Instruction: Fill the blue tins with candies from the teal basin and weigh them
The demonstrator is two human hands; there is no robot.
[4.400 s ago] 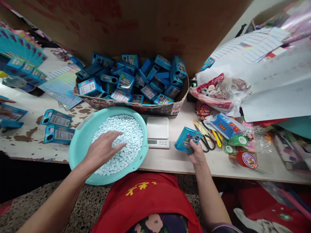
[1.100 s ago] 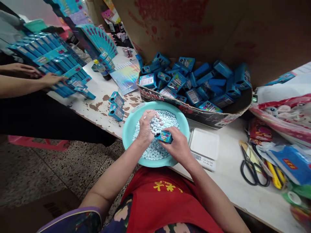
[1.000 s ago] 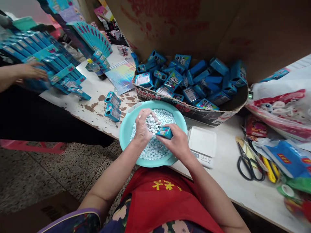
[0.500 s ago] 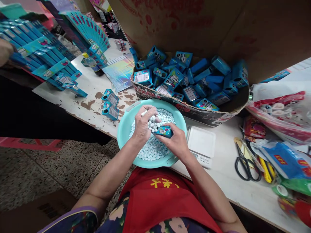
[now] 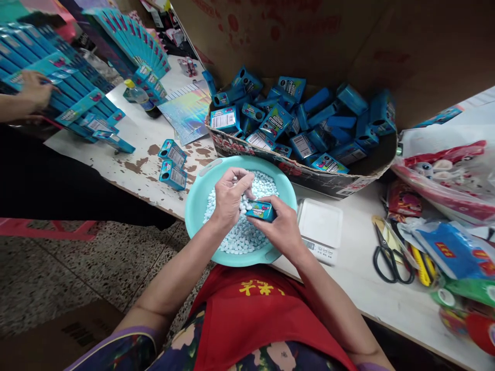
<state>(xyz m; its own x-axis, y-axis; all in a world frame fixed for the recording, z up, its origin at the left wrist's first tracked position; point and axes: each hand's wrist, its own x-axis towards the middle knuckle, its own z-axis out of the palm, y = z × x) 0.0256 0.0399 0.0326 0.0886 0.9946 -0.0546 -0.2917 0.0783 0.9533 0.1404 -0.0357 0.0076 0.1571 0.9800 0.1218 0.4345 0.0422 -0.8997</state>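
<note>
A turquoise basin (image 5: 196,206) holds a layer of small pale candies (image 5: 242,238). Over its middle, my left hand (image 5: 231,195) curls around a handful of the candies, some showing between thumb and fingers. My right hand (image 5: 283,226) grips a small blue box (image 5: 260,211) lying on its side, its end turned toward the candies in my left hand. The two hands are close together, with candies against the box's end. To the basin's left, two similar blue boxes (image 5: 172,174) stand on the table.
A carton (image 5: 247,149) full of blue boxes stands behind the basin. Right of it are a white scale (image 5: 320,222), scissors (image 5: 388,257) and plastic bags (image 5: 452,252). At the left, another person's hand (image 5: 36,91) touches stacked blue packs (image 5: 73,77). A bottle (image 5: 141,97) stands nearby.
My left hand has closed further around the candies, and fewer of them show. The other person's hand has come further into view over the blue packs. The view has shifted slightly.
</note>
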